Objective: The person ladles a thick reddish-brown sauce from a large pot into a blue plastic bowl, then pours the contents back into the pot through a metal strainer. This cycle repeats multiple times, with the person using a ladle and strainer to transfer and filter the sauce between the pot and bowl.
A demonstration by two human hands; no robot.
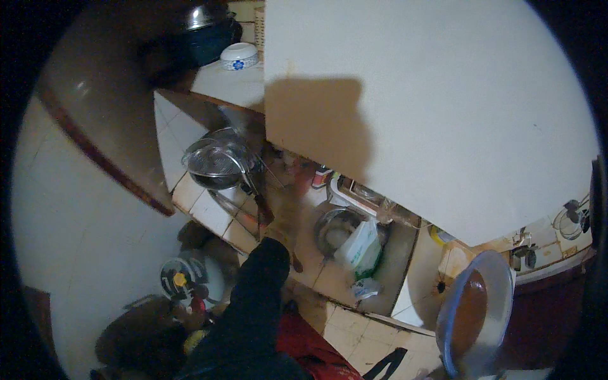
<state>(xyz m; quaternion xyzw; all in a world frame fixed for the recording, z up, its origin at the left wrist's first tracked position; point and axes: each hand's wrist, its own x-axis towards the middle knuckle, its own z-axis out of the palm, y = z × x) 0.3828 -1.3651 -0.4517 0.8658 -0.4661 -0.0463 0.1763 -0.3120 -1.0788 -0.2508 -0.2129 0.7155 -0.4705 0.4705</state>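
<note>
A translucent plastic basin [498, 304] with a bluish rim leans at the lower right, brown contents [468, 311] inside it. Its lower rim meets the bottom of the picture, where a small dim patch may be part of my right hand [434, 374]; its grip is not clear. A dark sleeve [251, 294] reaches up from the bottom middle, but no left hand shows. Beyond the sleeve lies a brown-handled utensil [297, 263]. On the tiled counter stand a metal bowl [327, 232] and a white-and-green plastic bag [361, 249] partly over it.
A large white panel [451, 118] hangs above the counter. Wire strainers [218, 159] rest at the left. Below stands a gas cylinder [180, 280] with a yellow knob. A tiled sink [422, 270] with a dark drain [441, 287] adjoins the basin. A flowered bowl [239, 57] sits upside down.
</note>
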